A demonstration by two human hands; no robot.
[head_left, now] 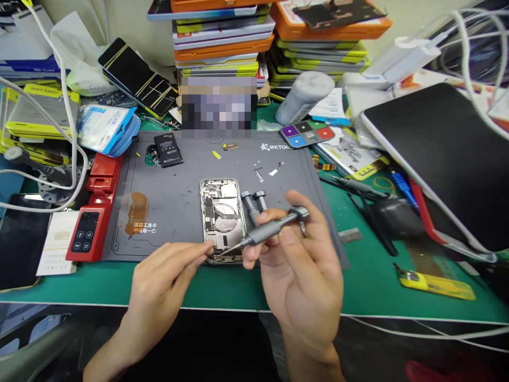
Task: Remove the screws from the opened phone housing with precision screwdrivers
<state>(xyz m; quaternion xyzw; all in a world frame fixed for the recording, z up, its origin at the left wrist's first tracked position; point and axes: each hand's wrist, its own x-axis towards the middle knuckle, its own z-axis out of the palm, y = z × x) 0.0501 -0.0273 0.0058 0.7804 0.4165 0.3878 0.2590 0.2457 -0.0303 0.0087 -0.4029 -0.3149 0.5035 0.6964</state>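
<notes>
An opened phone (221,217) lies on the grey work mat (175,212), its inner boards and round coil bare. My left hand (163,281) is closed, fingertips pinched against the phone's lower left edge. In my right hand (302,265) a grey screwdriver (266,231) is gripped between thumb and fingers, tilted, its thin tip reaching over the lower end of the phone. A small metal tip (304,229) pokes out beneath its cap. Two more screwdriver heads (253,196) show just beyond the right fingers; whether they rest on the mat or in the hand I cannot tell.
A black battery (168,149) and small loose parts (259,175) lie farther up the mat. To the left stands a red device (89,223). Stacked boxes (222,42) rise behind. On the right are a dark tablet-like panel (433,154) and a yellow cutter (437,284).
</notes>
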